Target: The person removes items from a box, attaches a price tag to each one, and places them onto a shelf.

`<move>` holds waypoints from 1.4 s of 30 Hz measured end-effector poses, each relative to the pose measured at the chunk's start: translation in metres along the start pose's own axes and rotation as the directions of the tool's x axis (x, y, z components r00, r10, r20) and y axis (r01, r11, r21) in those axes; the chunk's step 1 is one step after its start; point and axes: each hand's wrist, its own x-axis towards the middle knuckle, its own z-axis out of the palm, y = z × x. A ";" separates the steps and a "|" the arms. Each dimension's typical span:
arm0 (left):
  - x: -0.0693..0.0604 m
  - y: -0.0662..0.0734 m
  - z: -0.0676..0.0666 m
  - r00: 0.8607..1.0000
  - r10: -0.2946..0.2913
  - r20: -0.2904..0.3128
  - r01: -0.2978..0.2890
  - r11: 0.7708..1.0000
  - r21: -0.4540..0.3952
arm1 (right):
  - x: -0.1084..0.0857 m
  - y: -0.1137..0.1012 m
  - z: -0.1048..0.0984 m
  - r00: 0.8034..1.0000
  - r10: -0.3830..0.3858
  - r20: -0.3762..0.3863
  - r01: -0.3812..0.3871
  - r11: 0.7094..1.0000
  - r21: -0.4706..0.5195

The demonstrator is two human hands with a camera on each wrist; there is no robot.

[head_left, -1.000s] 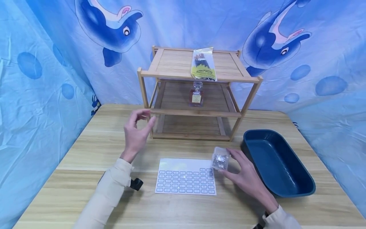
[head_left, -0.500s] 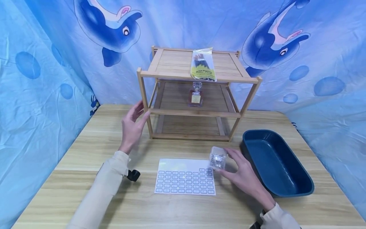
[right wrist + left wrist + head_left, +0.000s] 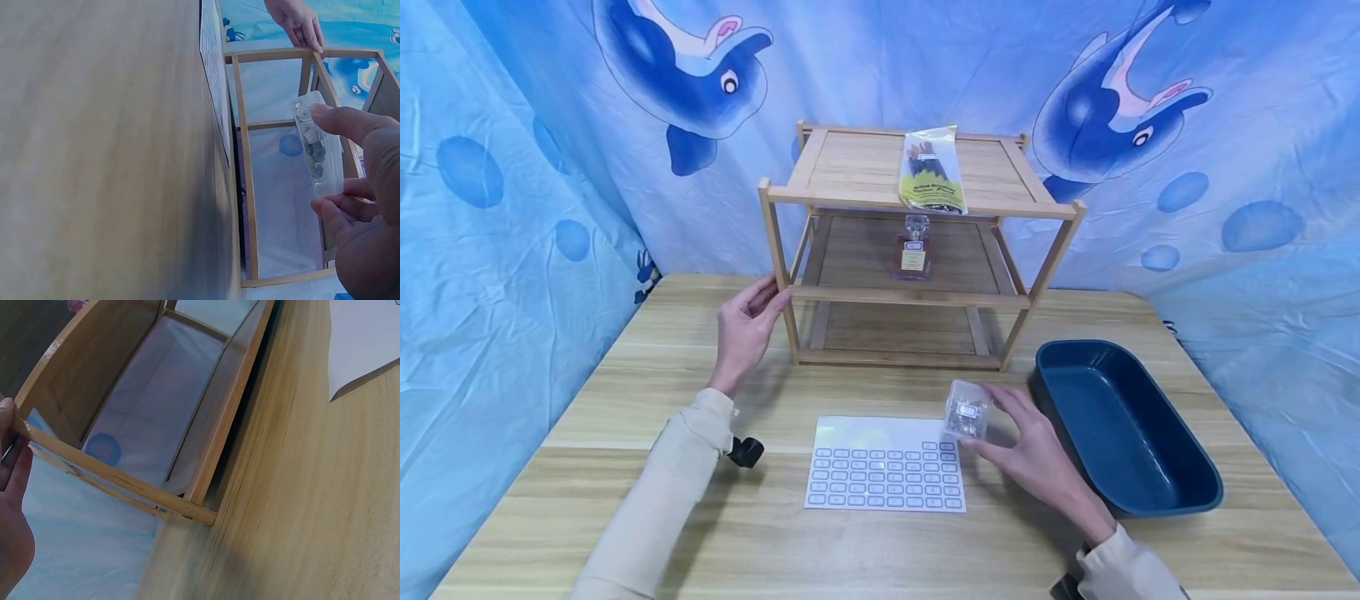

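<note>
My left hand grips the front left post of a three-tier wooden shelf, near its middle tier. Thumb and fingers lie on opposite sides of that post in the left wrist view. With my right hand I hold a small clear plastic box by its edges, above the table in front of the shelf. Small shiny round pieces lie inside the box, and a white label is on its face. Below and left of the box lies a white sheet of blue-bordered labels.
A packet of artist brushes lies on the shelf's top tier. On the middle tier stands a perfume bottle with a label. A dark blue plastic basin sits at the right. Blue dolphin-print curtain surrounds the wooden table.
My left hand has moved left and closed on the shelf's post. The right hand has shifted the clear box slightly left, still holding it.
</note>
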 end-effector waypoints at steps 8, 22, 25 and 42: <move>-0.001 0.001 -0.003 0.999 -0.033 0.023 0.034 0.999 -0.025 | 0.010 -0.002 0.003 0.999 0.024 0.023 -0.024 1.000 0.002; 0.000 -0.001 -0.002 1.000 -0.015 0.023 0.015 1.000 -0.026 | 0.044 0.002 0.017 0.999 -0.026 0.048 0.025 1.000 0.016; -0.001 -0.001 -0.002 1.000 -0.016 0.017 0.017 0.999 -0.028 | 0.053 0.001 0.020 0.997 0.007 0.079 -0.009 1.000 0.023; 0.000 -0.003 0.000 1.000 0.005 0.003 -0.005 1.000 -0.023 | 0.099 0.012 0.035 0.994 -0.041 0.104 0.038 0.999 0.023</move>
